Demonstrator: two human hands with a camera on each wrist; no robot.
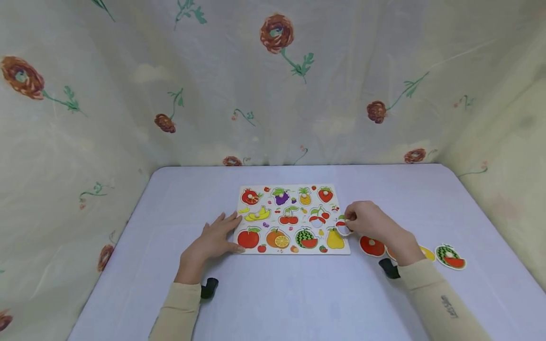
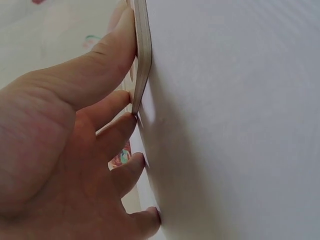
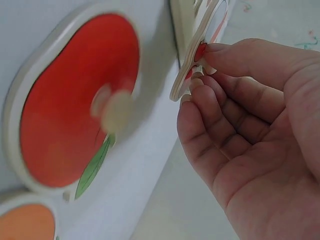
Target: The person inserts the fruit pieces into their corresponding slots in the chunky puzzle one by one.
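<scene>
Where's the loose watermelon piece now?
Head view: the watermelon piece lies on the table, right of the right hand, beside a partly hidden yellow piece.

In the head view, the left arm (image 1: 176,310) rises from the bottom edge, left of centre, and the left hand (image 1: 214,238) lies with its fingers spread and the thumb (image 2: 100,65) held apart. The right arm (image 1: 439,300) slants up from the lower right; the right hand (image 1: 370,219), right of centre, bends leftward, its thumb (image 3: 250,56) and curled fingers (image 3: 192,125) drawn together in a pinch.
</scene>
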